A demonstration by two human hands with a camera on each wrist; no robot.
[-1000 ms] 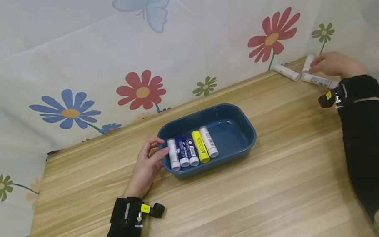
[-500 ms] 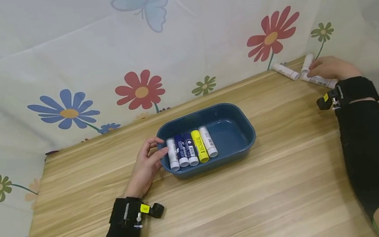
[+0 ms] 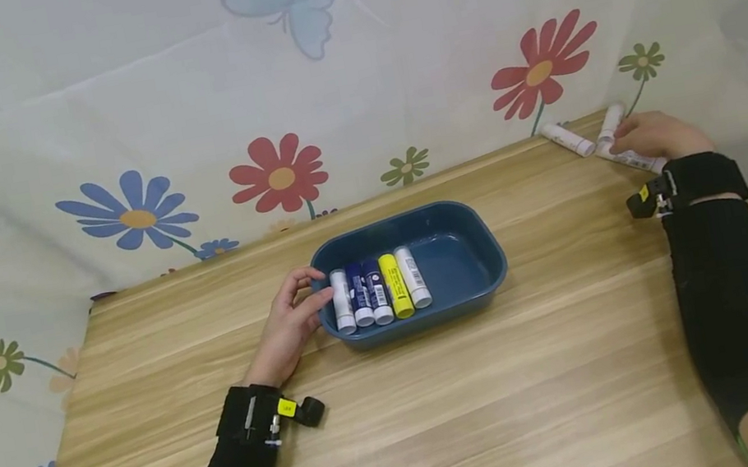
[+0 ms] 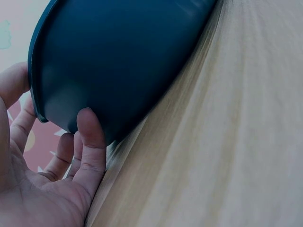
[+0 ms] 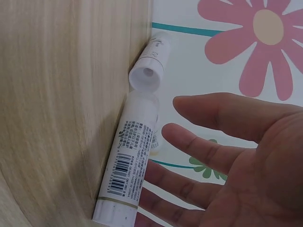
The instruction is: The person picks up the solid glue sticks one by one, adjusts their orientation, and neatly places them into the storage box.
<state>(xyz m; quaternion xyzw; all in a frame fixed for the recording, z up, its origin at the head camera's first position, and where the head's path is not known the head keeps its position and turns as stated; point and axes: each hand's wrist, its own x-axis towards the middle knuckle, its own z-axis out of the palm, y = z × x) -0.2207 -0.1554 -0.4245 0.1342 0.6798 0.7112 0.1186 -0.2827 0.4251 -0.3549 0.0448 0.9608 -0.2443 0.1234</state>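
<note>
The bare right hand (image 3: 660,135) had settled slightly lower beside the loose white cylindrical sticks (image 3: 566,139) on the wood-grained surface (image 3: 451,412), its grip spread; they seemed within reach but unheld. The bare left hand (image 3: 283,329) pinched the blue oblong tray (image 3: 456,256), where five white, navy and yellow tubes (image 3: 377,291) lay.

The head view is bright; the table (image 3: 523,399) shows pale sheen; both wrist views look dimmer.
</note>
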